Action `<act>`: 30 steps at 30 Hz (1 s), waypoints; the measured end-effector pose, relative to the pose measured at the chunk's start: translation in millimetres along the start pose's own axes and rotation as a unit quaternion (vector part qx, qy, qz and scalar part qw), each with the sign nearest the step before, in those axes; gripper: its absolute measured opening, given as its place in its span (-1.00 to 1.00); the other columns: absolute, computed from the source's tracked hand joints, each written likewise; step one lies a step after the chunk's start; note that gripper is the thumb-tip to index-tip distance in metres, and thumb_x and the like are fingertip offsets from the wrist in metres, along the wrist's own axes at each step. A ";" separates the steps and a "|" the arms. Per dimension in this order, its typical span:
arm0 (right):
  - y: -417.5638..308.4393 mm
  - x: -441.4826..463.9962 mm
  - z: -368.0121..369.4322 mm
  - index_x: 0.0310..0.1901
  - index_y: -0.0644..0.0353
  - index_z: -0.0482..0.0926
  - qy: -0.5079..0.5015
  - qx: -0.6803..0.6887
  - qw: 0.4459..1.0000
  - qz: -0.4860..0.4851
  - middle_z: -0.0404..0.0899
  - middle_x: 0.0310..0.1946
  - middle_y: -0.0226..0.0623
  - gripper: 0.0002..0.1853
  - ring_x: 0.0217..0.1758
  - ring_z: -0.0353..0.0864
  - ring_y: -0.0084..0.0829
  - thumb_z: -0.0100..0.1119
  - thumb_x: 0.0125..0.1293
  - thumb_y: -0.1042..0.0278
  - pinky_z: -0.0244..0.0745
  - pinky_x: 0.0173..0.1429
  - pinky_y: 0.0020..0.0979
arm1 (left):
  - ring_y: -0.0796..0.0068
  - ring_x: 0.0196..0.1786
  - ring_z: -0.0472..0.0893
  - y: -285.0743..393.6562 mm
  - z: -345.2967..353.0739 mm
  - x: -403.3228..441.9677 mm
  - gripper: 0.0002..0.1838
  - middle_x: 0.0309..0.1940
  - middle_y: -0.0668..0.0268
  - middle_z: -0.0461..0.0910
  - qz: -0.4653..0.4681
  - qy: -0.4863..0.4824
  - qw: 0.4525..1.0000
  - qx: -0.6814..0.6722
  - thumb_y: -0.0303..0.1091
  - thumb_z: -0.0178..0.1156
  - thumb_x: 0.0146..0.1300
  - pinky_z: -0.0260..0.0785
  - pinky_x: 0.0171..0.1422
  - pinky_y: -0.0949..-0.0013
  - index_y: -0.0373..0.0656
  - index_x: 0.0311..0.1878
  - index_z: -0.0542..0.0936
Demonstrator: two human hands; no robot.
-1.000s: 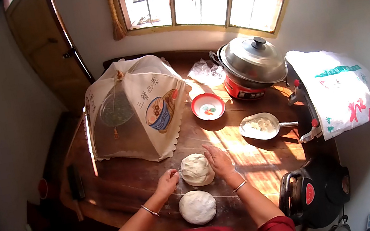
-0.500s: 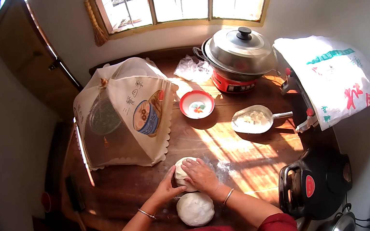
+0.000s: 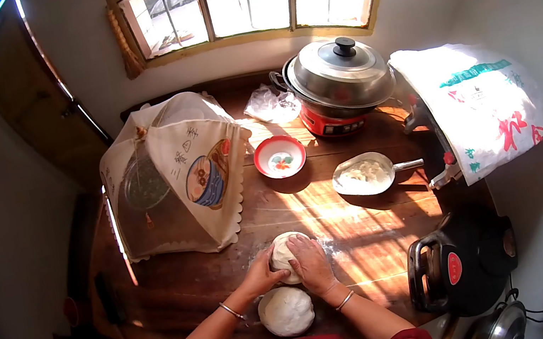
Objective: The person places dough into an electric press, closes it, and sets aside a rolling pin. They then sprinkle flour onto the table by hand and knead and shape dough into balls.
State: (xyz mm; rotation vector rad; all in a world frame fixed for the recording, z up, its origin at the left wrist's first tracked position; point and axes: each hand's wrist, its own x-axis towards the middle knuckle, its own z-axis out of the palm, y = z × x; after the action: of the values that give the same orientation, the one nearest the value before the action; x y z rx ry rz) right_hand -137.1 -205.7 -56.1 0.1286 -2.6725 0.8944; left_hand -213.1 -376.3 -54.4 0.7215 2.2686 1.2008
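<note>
A pale ball of dough [image 3: 286,247] rests on the floured wooden table [image 3: 197,282], cupped between my two hands. My left hand [image 3: 265,271] presses on its left side, with the thumb along the near edge. Over its right side curves my right hand [image 3: 312,263], fingers pointing away from me. Both hands grip the dough, which partly hides behind them. Closer to my body lies a second round dough ball [image 3: 287,312], dusted with flour, between my wrists and untouched by my fingers.
Beyond the dough stand a red-rimmed bowl [image 3: 277,141] and a metal scoop [image 3: 366,174] holding flour. A mesh food cover [image 3: 221,214] is at left. A lidded pot [image 3: 342,75] sits at the back. At right are a printed white sack [image 3: 484,112] and a black appliance [image 3: 474,265].
My hands and the dough between them have shifted slightly right, and my right hand has moved toward the dough's right side. The camera view has turned a little too.
</note>
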 end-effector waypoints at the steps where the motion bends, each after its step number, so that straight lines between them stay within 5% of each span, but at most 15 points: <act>1: 5.2 -3.7 -5.2 0.24 0.20 0.38 -0.001 0.000 1.000 0.000 0.36 0.27 -0.13 -0.53 0.39 0.24 -0.18 -0.08 0.39 0.14 0.04 0.42 -0.12 | 0.03 0.27 0.35 4.8 9.2 5.1 -0.06 0.18 -0.12 0.34 0.009 -0.010 1.000 -0.004 -0.21 0.46 -0.07 0.17 0.39 0.24 -0.48 0.32 0.22; 5: 30.8 -27.8 -28.5 0.19 0.25 0.43 0.048 0.084 0.993 0.063 0.40 0.22 -0.04 -0.59 0.35 0.29 -0.07 -0.07 0.43 0.21 0.10 0.40 -0.05 | -0.03 0.24 0.36 24.8 44.6 23.2 -0.07 0.12 -0.15 0.36 0.068 -0.035 0.997 -0.001 -0.20 0.46 -0.06 0.19 0.36 0.20 -0.47 0.31 0.22; 9: 49.9 -36.6 -34.5 0.16 0.21 0.46 0.094 -0.019 0.990 0.106 0.37 0.25 -0.06 -0.59 0.36 0.25 0.01 -0.03 0.38 0.19 0.13 0.39 -0.10 | -0.06 0.29 0.32 31.4 64.8 40.6 -0.05 0.20 -0.18 0.31 0.096 -0.037 0.994 -0.019 -0.18 0.44 -0.03 0.16 0.39 0.20 -0.45 0.34 0.17; 15: 69.5 -4.1 -5.3 0.10 0.22 0.51 0.155 -0.022 0.985 0.079 0.41 0.19 -0.04 -0.63 0.29 0.30 0.03 -0.09 0.39 0.24 0.15 0.39 -0.07 | 0.38 0.20 0.43 27.3 36.1 42.5 -0.23 0.30 0.06 0.27 -0.044 -0.024 0.950 -0.307 -0.32 0.27 0.24 0.36 0.21 0.34 -0.34 0.41 0.11; 21: 41.1 37.2 3.8 0.07 0.21 0.54 0.130 -0.017 0.988 0.083 0.50 0.06 -0.05 -0.64 0.17 0.40 0.01 -0.11 0.42 0.20 0.24 0.30 -0.09 | 0.40 0.20 0.42 25.0 8.1 31.5 -0.35 0.21 0.18 0.37 -0.059 -0.003 0.939 -0.338 -0.38 0.22 0.26 0.28 0.28 0.36 -0.34 0.36 0.20; 23: 23.8 47.9 4.2 0.09 0.18 0.53 0.047 0.048 0.985 0.157 0.50 0.08 -0.08 -0.65 0.16 0.42 -0.02 -0.09 0.42 0.20 0.28 0.25 -0.13 | 0.42 0.22 0.39 14.8 0.4 28.6 -0.35 0.22 0.17 0.35 -0.050 0.015 0.939 -0.339 -0.37 0.22 0.25 0.26 0.30 0.37 -0.34 0.35 0.22; 27: 27.3 61.8 29.2 0.08 0.14 0.52 0.117 0.000 0.992 0.053 0.49 0.10 -0.20 -0.65 0.12 0.48 -0.15 -0.05 0.38 0.17 0.39 0.12 -0.16 | 0.42 0.26 0.35 11.1 -15.9 23.0 -0.34 0.24 0.17 0.33 -0.056 0.052 0.940 -0.333 -0.36 0.22 0.25 0.23 0.32 0.38 -0.34 0.35 0.21; 30: 40.1 70.7 24.2 0.13 0.16 0.49 0.026 0.080 0.996 0.026 0.40 0.21 -0.14 -0.61 0.26 0.38 -0.13 -0.08 0.40 0.14 0.31 0.27 -0.20 | 0.43 0.28 0.34 11.3 -16.9 18.8 -0.34 0.27 0.17 0.31 -0.066 0.033 0.941 -0.331 -0.35 0.21 0.25 0.21 0.33 0.39 -0.33 0.36 0.21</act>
State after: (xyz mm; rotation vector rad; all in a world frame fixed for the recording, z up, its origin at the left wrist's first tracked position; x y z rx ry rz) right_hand -217.8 -187.0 -74.2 0.0710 -2.5646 1.1119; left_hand -235.1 -368.9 -39.3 0.2661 1.7381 1.7935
